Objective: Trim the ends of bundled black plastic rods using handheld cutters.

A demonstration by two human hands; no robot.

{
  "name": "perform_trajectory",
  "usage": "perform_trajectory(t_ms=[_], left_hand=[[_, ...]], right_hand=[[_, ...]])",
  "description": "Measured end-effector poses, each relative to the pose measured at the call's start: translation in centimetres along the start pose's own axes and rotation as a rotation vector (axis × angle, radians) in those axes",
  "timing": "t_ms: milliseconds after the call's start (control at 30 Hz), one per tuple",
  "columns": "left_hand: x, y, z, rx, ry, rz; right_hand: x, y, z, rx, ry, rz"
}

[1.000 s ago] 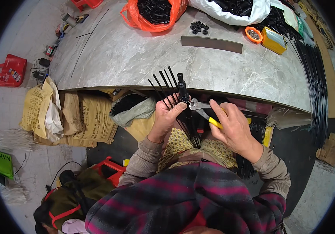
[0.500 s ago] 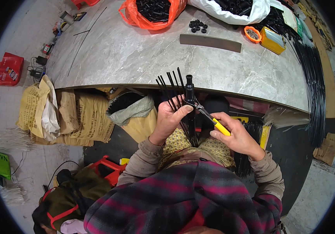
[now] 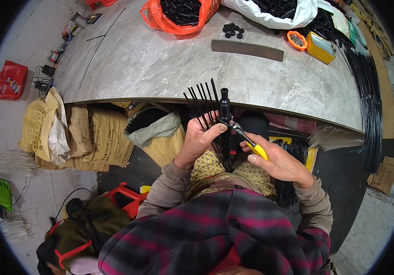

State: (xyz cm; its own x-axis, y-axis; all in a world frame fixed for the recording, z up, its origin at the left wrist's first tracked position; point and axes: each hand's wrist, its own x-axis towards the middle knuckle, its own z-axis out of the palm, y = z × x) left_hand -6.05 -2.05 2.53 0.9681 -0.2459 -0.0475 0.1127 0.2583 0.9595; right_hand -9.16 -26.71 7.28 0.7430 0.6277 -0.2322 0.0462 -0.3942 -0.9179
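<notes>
My left hand [image 3: 201,140] is closed round a bundle of thin black rods [image 3: 201,101], whose ends fan out above the fingers. A black tubular part with a stepped cap [image 3: 225,106] stands upright beside the thumb, its lower length running down toward my lap. In my right hand [image 3: 277,159] is a pair of pliers with yellow handles [image 3: 258,150]. Their metal jaws reach the black part just below its cap, close to my left thumb. Whether the jaws are clamped on it is too small to tell.
Beyond my hands stretches a grey marbled table [image 3: 128,59]. On it are a red bag of black parts [image 3: 183,27], a white bag [image 3: 275,20], a flat dark bar [image 3: 247,50], an orange bowl [image 3: 297,40] and long black rods [image 3: 366,105]. Brown sacks [image 3: 105,137] stand under the left edge.
The plier handles have swung slightly toward me and my right fingers have loosened and shifted a little. The left hand and its bundle have barely moved.
</notes>
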Motion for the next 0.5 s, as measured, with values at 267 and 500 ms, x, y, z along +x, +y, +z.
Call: perform_trajectory(t_ms=[267, 500], left_hand=[[0.1, -0.1, 0.2, -0.019, -0.018, 0.010], [0.5, -0.2, -0.8, -0.063, 0.008, 0.011]], right_hand=[[-0.5, -0.6, -0.6, -0.037, -0.027, 0.002], [-1.1, -1.2, -0.3, -0.378, 0.136, -0.017]])
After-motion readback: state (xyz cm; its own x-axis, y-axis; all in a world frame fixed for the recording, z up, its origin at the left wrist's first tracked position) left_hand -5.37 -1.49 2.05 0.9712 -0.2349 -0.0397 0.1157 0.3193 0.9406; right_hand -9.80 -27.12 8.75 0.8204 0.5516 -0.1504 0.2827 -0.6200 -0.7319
